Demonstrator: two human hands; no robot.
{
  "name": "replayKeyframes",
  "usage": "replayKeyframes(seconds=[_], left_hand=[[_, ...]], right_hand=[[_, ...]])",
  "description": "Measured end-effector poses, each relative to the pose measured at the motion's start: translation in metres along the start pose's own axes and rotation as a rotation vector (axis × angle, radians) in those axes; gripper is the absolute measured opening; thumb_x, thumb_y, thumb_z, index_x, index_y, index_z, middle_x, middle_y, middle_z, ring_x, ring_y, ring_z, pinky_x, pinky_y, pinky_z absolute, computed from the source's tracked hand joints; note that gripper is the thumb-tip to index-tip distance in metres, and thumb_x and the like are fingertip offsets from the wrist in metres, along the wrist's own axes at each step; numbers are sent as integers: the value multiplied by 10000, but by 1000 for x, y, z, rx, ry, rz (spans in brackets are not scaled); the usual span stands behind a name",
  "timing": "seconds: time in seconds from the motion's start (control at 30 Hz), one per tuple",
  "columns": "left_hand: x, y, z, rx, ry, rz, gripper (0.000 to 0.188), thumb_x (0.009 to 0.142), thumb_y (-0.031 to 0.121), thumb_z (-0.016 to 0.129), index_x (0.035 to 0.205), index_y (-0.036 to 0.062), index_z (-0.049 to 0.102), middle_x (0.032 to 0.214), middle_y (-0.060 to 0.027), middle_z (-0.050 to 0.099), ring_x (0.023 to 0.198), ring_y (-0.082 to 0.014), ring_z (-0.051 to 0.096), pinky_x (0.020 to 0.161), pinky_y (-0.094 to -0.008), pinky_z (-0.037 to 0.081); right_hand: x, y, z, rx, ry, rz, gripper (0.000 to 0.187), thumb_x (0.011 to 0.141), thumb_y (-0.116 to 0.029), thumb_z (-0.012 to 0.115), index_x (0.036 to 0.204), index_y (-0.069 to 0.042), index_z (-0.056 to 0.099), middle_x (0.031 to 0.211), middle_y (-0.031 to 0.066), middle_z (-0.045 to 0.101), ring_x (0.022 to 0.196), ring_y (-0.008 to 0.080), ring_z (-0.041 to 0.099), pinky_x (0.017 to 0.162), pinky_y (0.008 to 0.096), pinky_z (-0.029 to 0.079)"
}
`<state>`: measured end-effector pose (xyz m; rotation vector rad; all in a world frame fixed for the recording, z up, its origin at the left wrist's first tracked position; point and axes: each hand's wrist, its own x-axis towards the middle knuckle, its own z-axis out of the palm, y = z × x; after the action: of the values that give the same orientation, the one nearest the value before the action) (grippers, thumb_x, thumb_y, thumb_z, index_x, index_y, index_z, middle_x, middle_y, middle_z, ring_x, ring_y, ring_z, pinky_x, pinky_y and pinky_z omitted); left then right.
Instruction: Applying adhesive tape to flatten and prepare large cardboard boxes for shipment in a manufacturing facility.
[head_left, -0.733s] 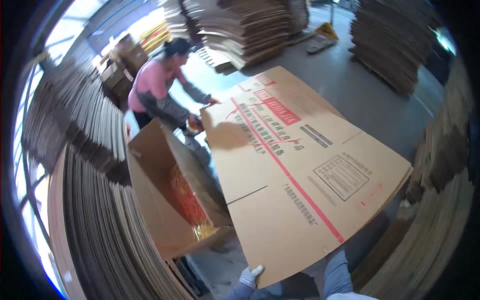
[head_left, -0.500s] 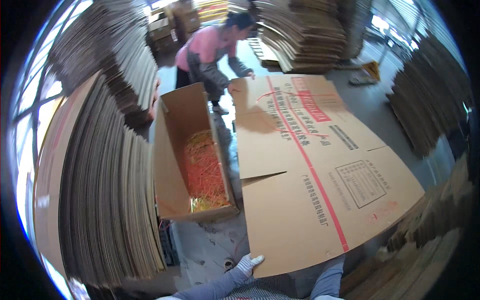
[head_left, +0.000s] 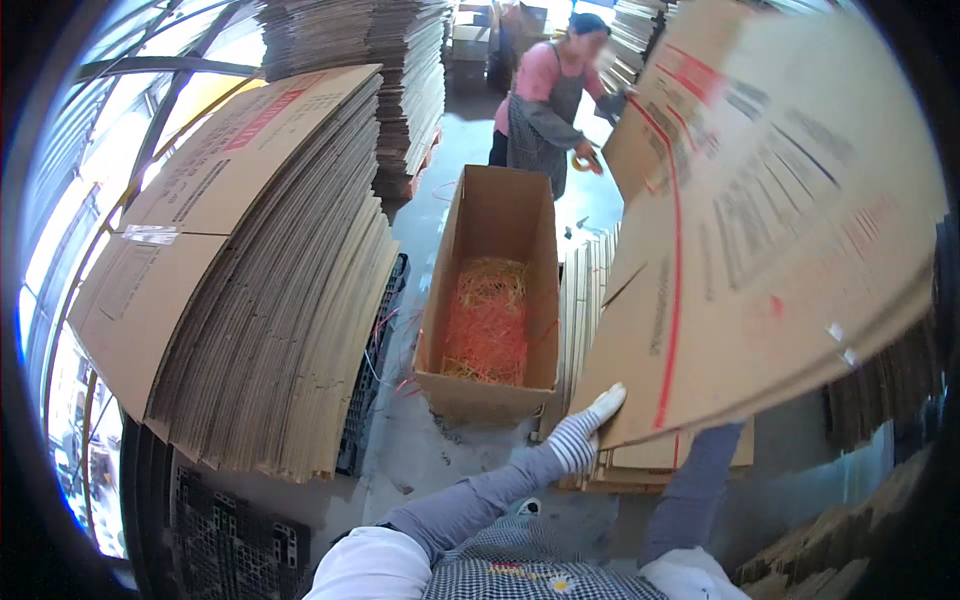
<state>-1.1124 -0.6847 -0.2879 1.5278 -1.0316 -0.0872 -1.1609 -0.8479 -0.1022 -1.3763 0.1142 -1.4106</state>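
Note:
A large flat cardboard sheet (head_left: 650, 330) with a red stripe and dark print slants up across the right side. My left hand (head_left: 592, 428), in a white glove with a striped cuff, grips its near left corner, thumb on top. My right forearm (head_left: 692, 490) reaches under the near edge; the sheet hides that hand. At the far end a co-worker (head_left: 540, 110) in pink with a dark apron has one hand at the sheet's edge. Their other hand is lower, by a ring-shaped orange-brown thing (head_left: 588, 162).
An open cardboard box (head_left: 487, 400) with red and yellow straps inside stands left of the sheet. A tall stack of flattened cartons (head_left: 280, 270) rises at left, with a black plastic pallet (head_left: 240, 545) near it. More flat cardboard (head_left: 645, 455) lies beneath the sheet.
The sheet has gone from lying nearly flat to steeply tilted, its right side raised. One of the co-worker's hands has come off it. My view has swung, showing more cardboard below.

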Motion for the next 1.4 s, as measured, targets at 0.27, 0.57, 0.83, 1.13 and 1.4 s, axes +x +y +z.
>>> replayKeyframes(seconds=[0.27,0.57,0.83,1.13,1.4], left_hand=[[-145,130,-61,-617,252,-347,608,741,137,685,1241,-51,395,1200,-137,509,1093,-225,501,946,-344,406],[-291,-156,-31,-1206,1149,-1047,442,833,106,636,1234,79,453,1122,-86,566,1038,-275,548,831,-495,498],[-308,-215,-23,-878,805,-1647,438,907,382,511,1141,14,475,958,-205,639,775,-298,661,590,-424,569],[-338,-254,-28,-823,818,-1319,532,922,473,416,1114,-17,496,893,-199,666,673,-283,675,469,-341,531],[-313,-248,-46,-868,572,-1389,635,907,551,369,1087,-31,548,956,-188,657,741,-284,667,566,-344,538]], right_hand=[[-140,3,37,-634,-770,-173,464,673,-260,749,1019,-6,572,939,176,602,872,329,578,802,400,460],[-256,49,-77,-174,-718,870,444,780,-148,686,1143,22,495,1023,116,605,915,179,587,814,319,482],[-266,88,-190,-133,-448,1120,446,796,-214,669,1165,-16,515,1066,77,598,930,164,584,830,311,479],[-361,114,-260,-30,-392,1568,508,792,-308,667,1175,-6,528,1091,91,601,950,191,592,848,328,478],[-406,113,-218,0,-725,1460,503,767,-252,705,1179,-23,527,1077,46,606,955,137,566,861,301,444]])
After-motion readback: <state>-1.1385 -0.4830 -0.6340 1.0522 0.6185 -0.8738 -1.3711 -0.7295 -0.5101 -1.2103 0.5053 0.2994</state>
